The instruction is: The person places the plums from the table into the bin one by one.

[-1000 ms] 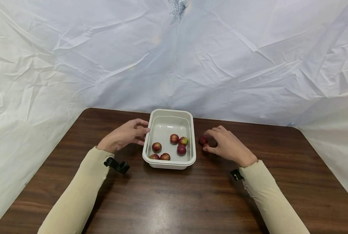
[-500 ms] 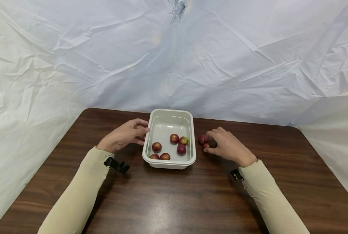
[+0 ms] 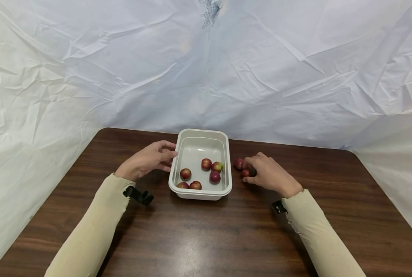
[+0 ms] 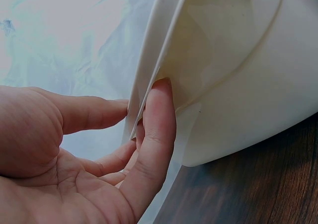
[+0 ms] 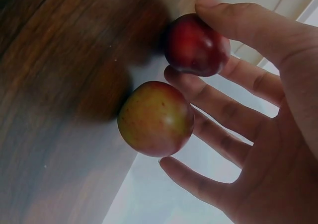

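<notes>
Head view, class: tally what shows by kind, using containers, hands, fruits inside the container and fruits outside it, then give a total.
Container: 1
Hands, the left hand and right hand: 2
Fruits inside: 6
Fruits outside: 2 showing; the right hand may hide more
Total showing: 11

The tub (image 3: 196, 154) looks plastic, the fruits (image 5: 157, 118) glossy.

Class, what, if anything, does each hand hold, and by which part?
Left hand: the tub, by its left rim. Right hand: apparently the dark red plum, pinched at opposite sides.
</notes>
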A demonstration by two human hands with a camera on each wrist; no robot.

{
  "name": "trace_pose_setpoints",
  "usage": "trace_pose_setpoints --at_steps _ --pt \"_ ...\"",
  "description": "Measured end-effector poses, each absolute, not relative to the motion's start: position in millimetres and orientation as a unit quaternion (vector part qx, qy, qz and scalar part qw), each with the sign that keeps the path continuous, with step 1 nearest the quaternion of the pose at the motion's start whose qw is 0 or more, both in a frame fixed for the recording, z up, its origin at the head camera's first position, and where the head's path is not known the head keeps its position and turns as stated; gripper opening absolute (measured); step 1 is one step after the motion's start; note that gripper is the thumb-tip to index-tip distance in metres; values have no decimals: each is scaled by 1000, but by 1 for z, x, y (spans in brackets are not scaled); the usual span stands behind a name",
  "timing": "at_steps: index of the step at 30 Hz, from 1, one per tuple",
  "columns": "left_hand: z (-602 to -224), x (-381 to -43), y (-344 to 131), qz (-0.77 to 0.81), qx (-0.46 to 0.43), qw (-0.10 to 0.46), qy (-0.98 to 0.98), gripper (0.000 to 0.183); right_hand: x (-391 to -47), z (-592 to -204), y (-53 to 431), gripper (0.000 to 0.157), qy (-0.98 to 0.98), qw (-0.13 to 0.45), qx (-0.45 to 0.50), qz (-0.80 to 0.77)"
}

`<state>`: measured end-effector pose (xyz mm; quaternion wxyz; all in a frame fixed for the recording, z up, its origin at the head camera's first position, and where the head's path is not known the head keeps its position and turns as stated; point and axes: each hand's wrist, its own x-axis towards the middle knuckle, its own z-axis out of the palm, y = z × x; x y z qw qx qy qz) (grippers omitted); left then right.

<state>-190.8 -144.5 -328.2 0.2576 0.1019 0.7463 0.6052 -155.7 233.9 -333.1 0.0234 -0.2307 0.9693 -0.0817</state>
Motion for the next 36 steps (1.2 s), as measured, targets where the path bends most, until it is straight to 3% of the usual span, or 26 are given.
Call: trace_pose_setpoints --at_steps 20,30,36 --pt "-329 -191 -144 608 107 254 744 48 -157 -334 238 27 973 27 -212 -92" --pt "-329 -192 -144 608 106 254 744 48 -157 -329 238 19 972 -3 -219 -88" --pt "-330 -192 -144 609 106 254 744 49 -158 -327 239 22 969 -22 -227 -92"
